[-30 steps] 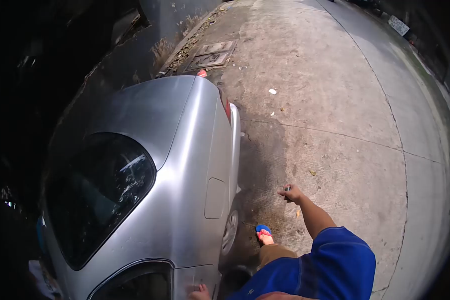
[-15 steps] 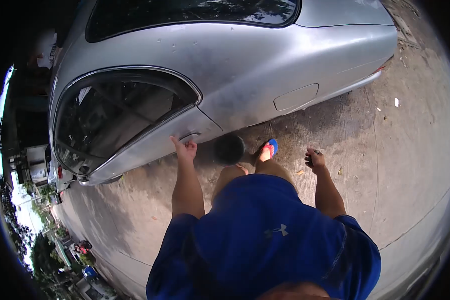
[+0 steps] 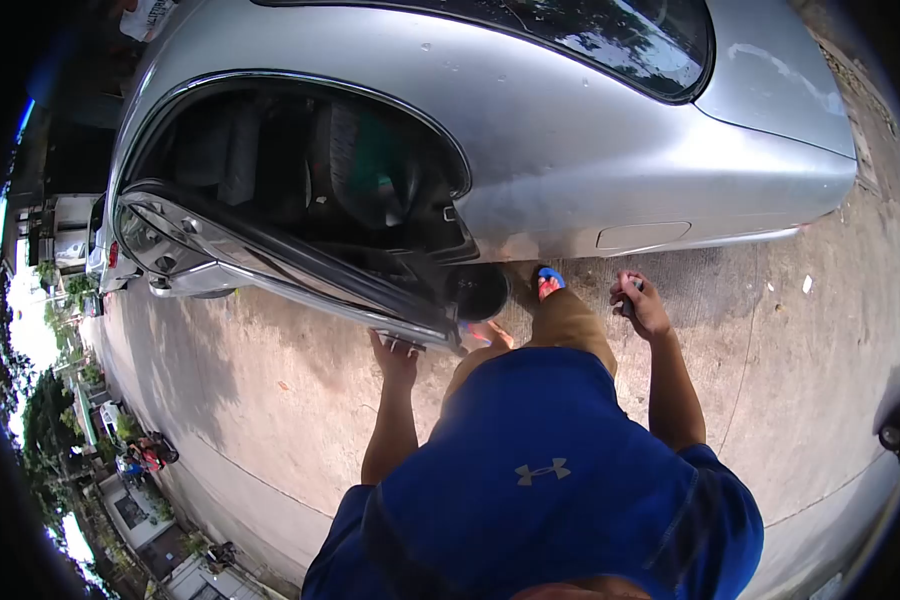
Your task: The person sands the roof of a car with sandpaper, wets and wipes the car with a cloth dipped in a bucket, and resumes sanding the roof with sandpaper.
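The silver car (image 3: 570,150) stands before me with its rear door (image 3: 300,290) swung partly out. My left hand (image 3: 397,365) has its fingers hooked at the door handle (image 3: 400,342), on the door's outer side. Inside the doorway, dark seats (image 3: 235,150) and a greenish area show. My right hand (image 3: 648,308), held off to the right of my body, is closed around a small dark object (image 3: 629,298) whose kind I cannot make out. It touches nothing else.
By the door's edge, near my legs, is a dark round thing (image 3: 477,292). A slipper (image 3: 549,280) shows on my foot on the concrete ground (image 3: 300,400). Further off are a red motorcycle (image 3: 153,452) at the left and a dark wheel (image 3: 895,435) at the right.
The rear door has gone from closed to partly open, swinging outward with my left hand at its handle. My view has shifted, and my right hand still holds the small dark object.
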{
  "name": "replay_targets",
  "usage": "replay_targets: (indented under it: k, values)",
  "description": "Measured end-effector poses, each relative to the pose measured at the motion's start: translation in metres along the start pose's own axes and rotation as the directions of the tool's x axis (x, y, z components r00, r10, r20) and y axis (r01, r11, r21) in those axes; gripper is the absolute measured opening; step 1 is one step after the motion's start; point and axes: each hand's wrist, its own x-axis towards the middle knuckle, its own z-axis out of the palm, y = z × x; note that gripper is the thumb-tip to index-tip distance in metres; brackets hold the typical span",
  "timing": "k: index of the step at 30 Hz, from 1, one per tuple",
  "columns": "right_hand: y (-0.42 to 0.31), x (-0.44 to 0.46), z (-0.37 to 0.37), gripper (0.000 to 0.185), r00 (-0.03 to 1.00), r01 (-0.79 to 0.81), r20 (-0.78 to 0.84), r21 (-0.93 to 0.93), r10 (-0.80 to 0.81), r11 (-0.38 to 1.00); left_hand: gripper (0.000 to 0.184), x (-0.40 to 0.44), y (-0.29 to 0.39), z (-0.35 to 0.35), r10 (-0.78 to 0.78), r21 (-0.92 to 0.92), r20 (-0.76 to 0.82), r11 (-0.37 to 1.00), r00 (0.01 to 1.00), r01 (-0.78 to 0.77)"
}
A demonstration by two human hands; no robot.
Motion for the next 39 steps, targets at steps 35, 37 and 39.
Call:
replay_targets:
  k: [35,37,39]
  values:
    - [-0.17,0.047,0.293,0.031,0.73,0.388,0.682,-0.383,-0.027,0.838,0.041,-0.033,-0.198,-0.091,0.625,0.801,0.176,0.359,0.761,-0.479]
    - [-0.162,0.039,0.3,0.03,0.762,0.437,0.639,-0.389,-0.104,0.811,0.036,-0.042,-0.154,-0.058,0.612,0.632,0.186,0.524,0.769,-0.571]
    - [-0.155,0.032,0.313,0.029,0.792,0.476,0.586,-0.413,-0.174,0.777,0.033,-0.069,-0.091,-0.015,0.586,0.478,0.175,0.653,0.791,-0.588]
